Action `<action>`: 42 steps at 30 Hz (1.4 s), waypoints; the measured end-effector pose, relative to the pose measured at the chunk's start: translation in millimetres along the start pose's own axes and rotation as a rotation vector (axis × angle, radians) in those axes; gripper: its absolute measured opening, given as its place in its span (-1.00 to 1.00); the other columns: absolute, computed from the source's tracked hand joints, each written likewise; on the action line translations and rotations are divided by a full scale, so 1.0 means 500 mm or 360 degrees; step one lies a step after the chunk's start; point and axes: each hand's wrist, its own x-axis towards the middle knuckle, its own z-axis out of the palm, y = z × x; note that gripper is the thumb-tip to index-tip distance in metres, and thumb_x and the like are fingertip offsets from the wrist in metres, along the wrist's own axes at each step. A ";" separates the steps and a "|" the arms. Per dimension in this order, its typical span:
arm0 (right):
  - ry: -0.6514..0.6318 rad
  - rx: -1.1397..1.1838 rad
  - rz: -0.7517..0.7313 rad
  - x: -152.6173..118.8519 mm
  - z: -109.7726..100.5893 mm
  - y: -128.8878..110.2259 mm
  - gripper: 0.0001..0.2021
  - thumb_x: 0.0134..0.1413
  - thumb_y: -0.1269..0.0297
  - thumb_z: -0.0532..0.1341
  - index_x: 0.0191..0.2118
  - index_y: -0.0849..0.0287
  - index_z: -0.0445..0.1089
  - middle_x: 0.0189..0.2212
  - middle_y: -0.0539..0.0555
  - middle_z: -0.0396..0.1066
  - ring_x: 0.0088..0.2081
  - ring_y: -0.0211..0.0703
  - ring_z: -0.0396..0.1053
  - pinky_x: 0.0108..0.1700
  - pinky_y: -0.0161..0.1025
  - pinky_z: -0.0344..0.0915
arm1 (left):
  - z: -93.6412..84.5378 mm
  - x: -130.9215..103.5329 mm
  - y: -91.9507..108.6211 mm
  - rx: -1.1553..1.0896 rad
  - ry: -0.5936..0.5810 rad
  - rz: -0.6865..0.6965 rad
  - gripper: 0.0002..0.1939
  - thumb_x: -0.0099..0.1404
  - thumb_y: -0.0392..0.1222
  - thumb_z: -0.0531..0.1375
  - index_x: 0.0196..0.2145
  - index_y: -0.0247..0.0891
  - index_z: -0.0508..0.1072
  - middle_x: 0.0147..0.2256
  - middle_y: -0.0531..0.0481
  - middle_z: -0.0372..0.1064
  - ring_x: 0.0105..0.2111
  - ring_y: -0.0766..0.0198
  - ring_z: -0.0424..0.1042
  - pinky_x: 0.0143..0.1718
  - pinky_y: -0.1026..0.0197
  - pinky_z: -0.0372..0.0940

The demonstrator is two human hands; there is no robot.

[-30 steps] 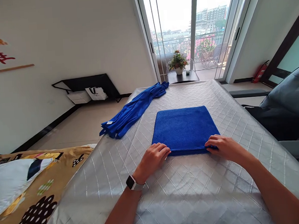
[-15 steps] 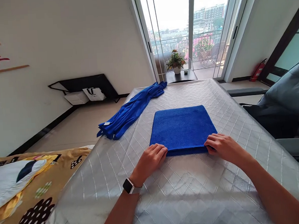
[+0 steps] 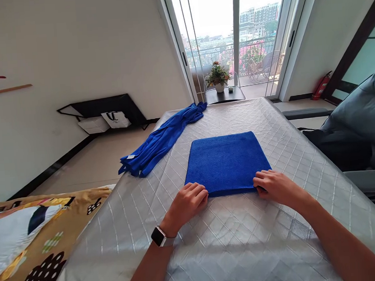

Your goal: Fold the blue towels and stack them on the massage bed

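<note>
A folded blue towel [image 3: 226, 163] lies flat on a table with a silver quilted cover [image 3: 245, 230]. My left hand [image 3: 190, 200], with a watch on its wrist, grips the towel's near left corner, fingers curled over the edge. At the near right corner, my right hand [image 3: 272, 186] pinches the edge in the same way. Both thumbs are mostly hidden. Farther left, a second blue cloth [image 3: 164, 138] lies bunched lengthwise along the table's left edge, a white tag at its near end.
A small black table [image 3: 224, 96] with a potted plant [image 3: 218, 76] stands beyond the far edge. To the right is a grey padded chair [image 3: 365, 111]. Patterned bedding [image 3: 53, 239] lies at the lower left. A red fire extinguisher [image 3: 321, 86] stands by the right wall.
The view has shifted slightly. The towel's near edge looks flatter and more closed between my hands, which still hold the same two corners. The second cloth has not moved.
</note>
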 end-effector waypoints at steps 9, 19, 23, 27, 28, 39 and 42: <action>0.0087 0.0121 -0.0099 0.003 0.013 0.001 -0.82 0.40 0.22 0.18 0.01 0.06 0.47 -0.15 0.07 0.49 -0.15 -0.09 0.45 -0.13 -0.17 0.32 | 0.009 0.008 0.006 -0.0230 0.0011 -0.0159 -0.83 0.52 -0.11 0.14 0.00 -0.17 0.43 -0.09 -0.05 0.49 -0.13 0.16 0.45 -0.05 0.05 0.37; 0.0130 0.0060 -0.0197 0.021 0.041 -0.014 -0.83 0.42 0.28 0.14 -0.21 0.13 0.46 -0.25 0.06 0.48 -0.23 -0.13 0.42 -0.18 -0.20 0.29 | 0.037 0.026 0.014 -0.0526 0.0072 -0.0188 -0.87 0.51 -0.17 0.16 -0.18 -0.17 0.51 -0.16 -0.02 0.52 -0.18 0.20 0.46 -0.10 0.10 0.36; 0.0081 0.0092 -0.0215 0.023 0.040 -0.014 -0.83 0.41 0.33 0.15 -0.25 0.14 0.44 -0.29 0.04 0.48 -0.26 -0.15 0.40 -0.21 -0.21 0.26 | 0.038 0.029 0.016 -0.0589 0.0061 -0.0186 -0.81 0.53 -0.18 0.12 -0.23 -0.19 0.50 -0.19 -0.02 0.53 -0.20 0.22 0.46 -0.12 0.12 0.35; 0.0026 0.0175 -0.0228 0.024 0.038 -0.014 -0.83 0.38 0.39 0.15 -0.28 0.14 0.44 -0.31 0.03 0.47 -0.28 -0.17 0.39 -0.21 -0.23 0.25 | 0.033 0.030 0.019 -0.0579 0.0046 -0.0135 -0.77 0.55 -0.20 0.09 -0.26 -0.21 0.48 -0.21 -0.01 0.53 -0.23 0.24 0.46 -0.14 0.13 0.33; 0.0025 0.0195 -0.0226 0.024 0.037 -0.014 -0.82 0.38 0.40 0.15 -0.28 0.14 0.45 -0.31 0.03 0.47 -0.28 -0.18 0.39 -0.21 -0.24 0.25 | 0.032 0.030 0.019 -0.0558 0.0044 -0.0121 -0.77 0.55 -0.20 0.08 -0.27 -0.21 0.47 -0.21 -0.01 0.53 -0.23 0.24 0.46 -0.15 0.13 0.33; 0.0254 0.0210 0.0505 0.025 0.050 0.003 -0.44 0.48 -0.02 -0.09 0.33 0.21 0.31 0.28 0.23 0.33 0.29 0.07 0.24 0.32 0.02 0.18 | 0.037 0.029 0.029 -0.0214 0.0107 -0.0095 -0.72 0.50 -0.08 0.16 0.10 -0.16 0.45 0.03 -0.11 0.49 0.01 0.13 0.48 0.07 0.03 0.38; 0.0020 0.0118 0.0812 0.030 0.083 0.008 -0.27 0.45 -0.11 -0.17 0.47 0.34 0.03 0.47 0.23 -0.04 0.47 0.15 -0.10 0.43 0.10 -0.03 | 0.039 0.040 0.044 -0.0101 0.0026 -0.0033 -0.45 0.50 0.02 0.15 0.35 -0.16 0.23 0.30 -0.16 0.28 0.30 0.04 0.27 0.28 -0.05 0.26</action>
